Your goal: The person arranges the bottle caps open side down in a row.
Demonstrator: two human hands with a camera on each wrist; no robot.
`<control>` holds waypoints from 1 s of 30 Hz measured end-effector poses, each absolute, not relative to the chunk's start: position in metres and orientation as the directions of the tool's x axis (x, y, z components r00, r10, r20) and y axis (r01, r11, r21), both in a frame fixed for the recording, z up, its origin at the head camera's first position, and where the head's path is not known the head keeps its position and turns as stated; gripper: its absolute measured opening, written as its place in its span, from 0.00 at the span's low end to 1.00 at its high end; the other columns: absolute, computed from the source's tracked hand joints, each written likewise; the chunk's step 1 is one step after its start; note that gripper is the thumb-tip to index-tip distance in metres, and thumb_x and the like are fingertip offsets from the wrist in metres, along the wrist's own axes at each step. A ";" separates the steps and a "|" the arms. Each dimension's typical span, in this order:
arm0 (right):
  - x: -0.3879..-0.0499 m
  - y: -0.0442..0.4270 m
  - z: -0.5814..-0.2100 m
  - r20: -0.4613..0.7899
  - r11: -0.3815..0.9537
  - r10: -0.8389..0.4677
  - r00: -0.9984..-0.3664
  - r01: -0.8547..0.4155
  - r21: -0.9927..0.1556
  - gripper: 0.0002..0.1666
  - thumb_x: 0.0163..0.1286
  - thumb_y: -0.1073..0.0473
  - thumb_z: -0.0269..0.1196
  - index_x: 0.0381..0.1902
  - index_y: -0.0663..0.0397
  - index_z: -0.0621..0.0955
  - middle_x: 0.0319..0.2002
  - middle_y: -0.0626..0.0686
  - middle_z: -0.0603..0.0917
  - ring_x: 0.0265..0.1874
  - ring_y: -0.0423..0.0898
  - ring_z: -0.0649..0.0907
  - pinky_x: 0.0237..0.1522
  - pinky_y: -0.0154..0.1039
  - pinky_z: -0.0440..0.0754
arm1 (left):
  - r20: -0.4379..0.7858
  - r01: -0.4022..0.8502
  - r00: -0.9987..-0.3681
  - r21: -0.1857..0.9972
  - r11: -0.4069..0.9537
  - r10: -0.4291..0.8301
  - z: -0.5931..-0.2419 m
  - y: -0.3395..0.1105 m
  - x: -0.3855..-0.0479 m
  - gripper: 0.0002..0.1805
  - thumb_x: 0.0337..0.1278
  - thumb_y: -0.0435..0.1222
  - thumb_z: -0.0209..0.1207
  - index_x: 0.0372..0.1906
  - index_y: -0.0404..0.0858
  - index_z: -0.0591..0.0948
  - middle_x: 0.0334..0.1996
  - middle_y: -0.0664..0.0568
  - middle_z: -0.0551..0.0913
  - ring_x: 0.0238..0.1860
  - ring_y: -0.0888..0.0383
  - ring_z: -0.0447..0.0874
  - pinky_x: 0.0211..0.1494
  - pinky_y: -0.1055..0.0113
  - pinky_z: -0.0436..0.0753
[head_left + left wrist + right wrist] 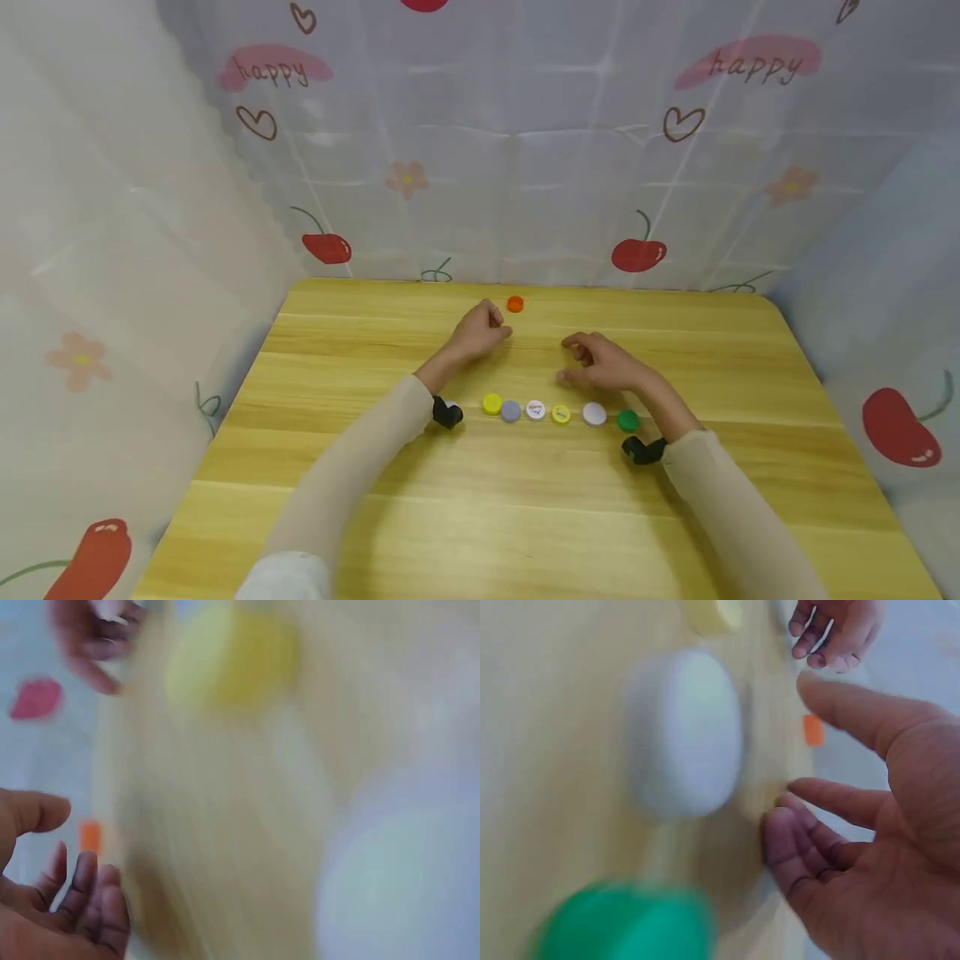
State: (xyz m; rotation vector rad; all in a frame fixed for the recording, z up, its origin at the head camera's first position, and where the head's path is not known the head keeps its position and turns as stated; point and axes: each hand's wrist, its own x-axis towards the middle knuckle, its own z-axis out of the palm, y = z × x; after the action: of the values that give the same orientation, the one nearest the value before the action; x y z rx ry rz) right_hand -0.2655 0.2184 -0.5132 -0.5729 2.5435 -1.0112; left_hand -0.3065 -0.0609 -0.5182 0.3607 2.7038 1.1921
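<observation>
An orange bottle cap (515,304) lies near the table's far edge. Just left of it and slightly nearer is my left hand (478,332), fingers loosely curved with nothing in them. My right hand (603,364) hovers above the row of caps, thumb and fingers apart and holding nothing. That row has a yellow cap (492,404), a lavender cap (511,411), a printed white cap (536,409), another yellow cap (561,414), a pale cap (594,414) and a green cap (627,421). A further pale cap is mostly hidden by the left wrist camera.
The wooden table (510,517) carries all the caps. Behind it hangs a pale curtain (517,192) with cherries and hearts, and similar sheets close off both sides. Black wrist cameras (447,413) sit on both wrists, close to the ends of the row.
</observation>
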 end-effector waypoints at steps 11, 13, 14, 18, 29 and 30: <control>-0.343 0.166 -0.535 -0.140 0.498 -0.369 -0.919 -0.068 -0.864 0.38 0.76 0.60 0.70 0.77 0.66 0.70 0.64 0.69 0.78 0.60 0.60 0.78 0.66 0.50 0.76 | -0.026 0.180 -0.968 0.628 0.758 0.251 -0.534 -0.050 -0.348 0.28 0.75 0.38 0.64 0.76 0.42 0.78 0.52 0.46 0.84 0.47 0.53 0.77 0.53 0.59 0.80; -0.350 0.158 -0.533 -0.122 0.506 -0.353 -0.928 -0.079 -0.859 0.37 0.75 0.61 0.70 0.77 0.65 0.71 0.61 0.69 0.80 0.57 0.59 0.80 0.63 0.47 0.78 | -0.036 0.158 -0.973 0.610 0.776 0.227 -0.531 -0.049 -0.352 0.25 0.75 0.39 0.64 0.74 0.46 0.80 0.53 0.47 0.85 0.48 0.53 0.79 0.53 0.60 0.81; -0.353 0.153 -0.532 -0.111 0.511 -0.348 -0.931 -0.089 -0.855 0.36 0.75 0.61 0.70 0.77 0.64 0.72 0.59 0.68 0.81 0.55 0.58 0.80 0.61 0.45 0.79 | -0.040 0.148 -0.976 0.606 0.781 0.216 -0.529 -0.050 -0.353 0.24 0.75 0.40 0.65 0.72 0.47 0.82 0.53 0.48 0.84 0.49 0.53 0.80 0.52 0.60 0.81; -0.357 0.143 -0.532 -0.061 0.537 -0.331 -0.942 -0.135 -0.833 0.28 0.74 0.62 0.71 0.69 0.62 0.79 0.50 0.64 0.84 0.46 0.54 0.82 0.51 0.37 0.79 | -0.037 0.142 -0.978 0.602 0.786 0.205 -0.524 -0.054 -0.352 0.20 0.74 0.42 0.67 0.66 0.51 0.86 0.55 0.50 0.84 0.53 0.52 0.84 0.55 0.56 0.84; -0.356 0.143 -0.536 -0.021 0.582 -0.300 -0.954 -0.166 -0.796 0.19 0.75 0.62 0.70 0.61 0.62 0.83 0.43 0.60 0.83 0.40 0.52 0.79 0.46 0.37 0.77 | -0.045 0.166 -0.972 0.568 0.806 0.232 -0.527 -0.053 -0.353 0.16 0.72 0.44 0.69 0.61 0.53 0.89 0.54 0.53 0.83 0.53 0.55 0.83 0.54 0.57 0.84; -0.356 0.143 -0.536 -0.025 0.584 -0.303 -0.953 -0.165 -0.795 0.19 0.75 0.62 0.70 0.60 0.62 0.83 0.43 0.60 0.82 0.40 0.52 0.79 0.46 0.38 0.77 | -0.050 0.164 -0.971 0.571 0.805 0.233 -0.526 -0.054 -0.352 0.16 0.72 0.44 0.69 0.61 0.53 0.89 0.54 0.53 0.83 0.54 0.55 0.83 0.55 0.57 0.84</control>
State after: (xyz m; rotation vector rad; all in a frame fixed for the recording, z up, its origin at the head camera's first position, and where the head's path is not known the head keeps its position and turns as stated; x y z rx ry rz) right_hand -0.3557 0.1430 -0.5363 -0.3954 2.6522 -1.3068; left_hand -0.3523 -0.0537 -0.5264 0.3174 2.8717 0.8922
